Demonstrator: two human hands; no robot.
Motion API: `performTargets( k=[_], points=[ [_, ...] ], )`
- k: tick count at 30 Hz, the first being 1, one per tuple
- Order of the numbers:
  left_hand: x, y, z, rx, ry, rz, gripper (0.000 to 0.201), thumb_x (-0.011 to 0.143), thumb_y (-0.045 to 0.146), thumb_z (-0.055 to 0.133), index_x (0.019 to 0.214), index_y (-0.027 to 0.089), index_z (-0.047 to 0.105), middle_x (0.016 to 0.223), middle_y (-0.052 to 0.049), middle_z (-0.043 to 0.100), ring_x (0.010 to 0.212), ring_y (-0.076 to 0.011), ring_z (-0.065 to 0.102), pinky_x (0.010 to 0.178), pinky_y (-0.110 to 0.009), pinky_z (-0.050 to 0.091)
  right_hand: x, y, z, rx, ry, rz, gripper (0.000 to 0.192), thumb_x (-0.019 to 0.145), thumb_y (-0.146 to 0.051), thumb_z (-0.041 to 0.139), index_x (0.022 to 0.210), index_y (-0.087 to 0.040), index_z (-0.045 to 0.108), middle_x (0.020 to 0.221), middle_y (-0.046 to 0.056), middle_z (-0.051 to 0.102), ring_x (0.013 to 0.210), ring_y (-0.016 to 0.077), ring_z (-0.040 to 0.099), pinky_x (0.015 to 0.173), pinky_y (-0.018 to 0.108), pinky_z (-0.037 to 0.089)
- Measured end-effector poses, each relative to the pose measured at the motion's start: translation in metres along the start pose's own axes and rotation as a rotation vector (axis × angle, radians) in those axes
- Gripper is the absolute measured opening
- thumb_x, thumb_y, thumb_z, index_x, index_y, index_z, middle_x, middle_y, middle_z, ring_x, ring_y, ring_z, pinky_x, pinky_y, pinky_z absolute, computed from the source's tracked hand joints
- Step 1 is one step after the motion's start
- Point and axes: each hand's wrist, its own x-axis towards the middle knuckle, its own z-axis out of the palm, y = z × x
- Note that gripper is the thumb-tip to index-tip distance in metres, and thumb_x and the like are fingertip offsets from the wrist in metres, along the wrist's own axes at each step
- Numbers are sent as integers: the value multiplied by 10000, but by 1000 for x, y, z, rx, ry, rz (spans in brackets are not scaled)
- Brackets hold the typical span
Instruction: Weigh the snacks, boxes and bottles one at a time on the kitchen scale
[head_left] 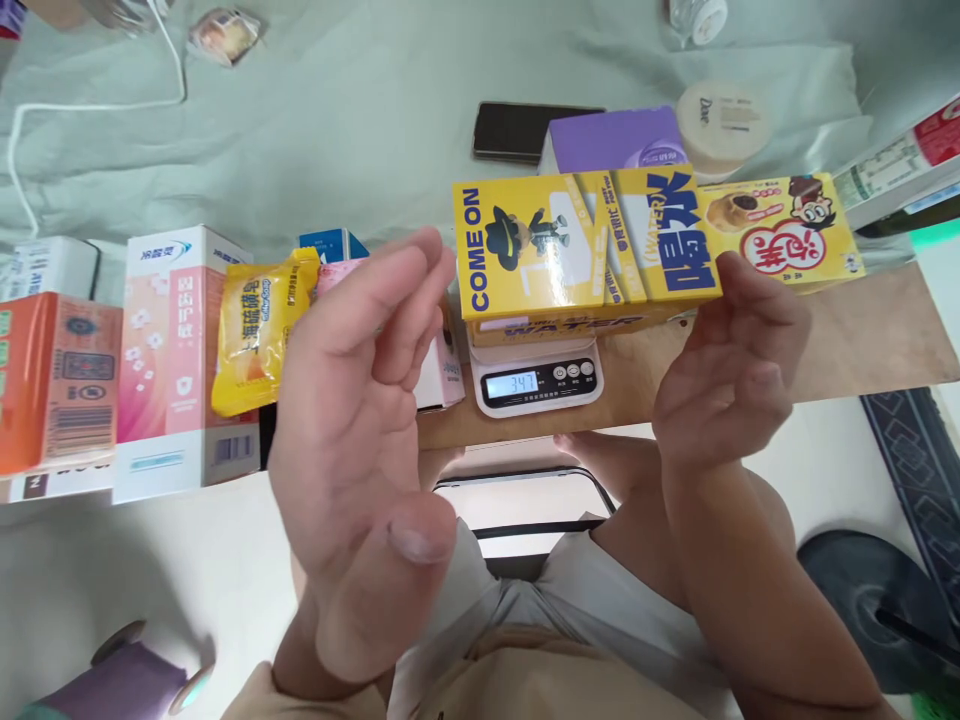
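A yellow carton (585,250) printed "COME ON" lies flat on a small white kitchen scale (536,375), whose display reads 347. My left hand (360,420) is raised just left of the carton, palm open and fingers apart, with the fingertips close to the carton's left end; it holds nothing. My right hand (731,365) is at the carton's lower right corner. Its fingers are loosely bent and the fingertips meet the carton's edge without closing around it.
A yellow snack pouch (259,330), a pink-and-white box (176,350) and an orange box (56,380) stand at the left. Behind the carton are a purple box (615,140), a dark phone (525,130), a round Dove jar (720,120) and a yellow biscuit box (787,235). The scale sits on a wooden board (862,340).
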Motion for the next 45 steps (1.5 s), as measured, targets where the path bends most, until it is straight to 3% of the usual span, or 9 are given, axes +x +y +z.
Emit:
performTargets(
  k=[4,9,17,24,28,33,38,41,45],
  points=[
    [1,-2,2,-37,-22,5,626,760,801,700,1277,449,718,1497,96,603,1583,-322,407,1414,-458,298,2,-7,1,13,60,47,423,860,-493,544,1184,-288,721,1312,27,672,1409,254,585,1334,517,344],
    [2,1,9,-43,26,-19,564,698,687,850,1192,429,759,1399,66,668,1497,-310,519,1416,-466,300,6,-8,3,7,60,91,456,786,-550,627,1159,-305,722,1295,25,671,1417,269,578,1338,532,350],
    [5,8,35,-72,202,-85,407,710,698,835,1007,423,793,1220,84,730,1344,-245,637,1336,-397,447,8,-8,4,-10,27,117,455,852,-620,586,1189,-341,711,1317,30,663,1421,290,568,1322,562,365],
    [5,4,31,-99,151,-68,458,682,671,872,1051,416,781,1234,105,719,1349,-222,631,1319,-348,471,7,-9,5,-4,7,139,441,855,-609,584,1194,-352,700,1326,-17,681,1407,254,583,1305,532,395],
    [8,-2,20,-132,22,-54,545,659,638,900,1132,404,764,1302,97,695,1401,-243,603,1338,-370,445,5,-11,7,10,2,134,431,878,-582,569,1204,-320,675,1337,6,667,1405,242,582,1310,544,382],
    [7,-14,18,-103,-48,41,499,796,682,772,1230,441,722,1353,96,671,1401,-200,605,1315,-325,454,4,-11,5,24,12,149,437,863,-566,582,1201,-304,670,1332,17,669,1401,233,580,1314,553,375],
    [4,-21,21,-108,-102,182,536,924,686,613,1303,315,686,1298,-41,680,1292,-254,657,1238,-441,509,5,-9,4,65,16,148,448,855,-564,610,1195,-279,670,1306,57,655,1387,260,583,1324,576,342],
    [3,-22,22,-27,-134,287,460,998,644,506,1076,245,723,1012,-57,704,1091,-249,693,1082,-451,587,4,-12,5,78,23,192,438,872,-539,612,1219,-277,669,1347,54,643,1409,250,567,1342,556,311],
    [3,-26,24,-14,-163,509,496,1065,545,382,810,214,648,654,-20,576,696,-202,639,752,-401,622,3,-12,6,100,29,173,417,870,-526,607,1198,-280,683,1313,38,671,1366,227,596,1319,537,360]
  ],
)
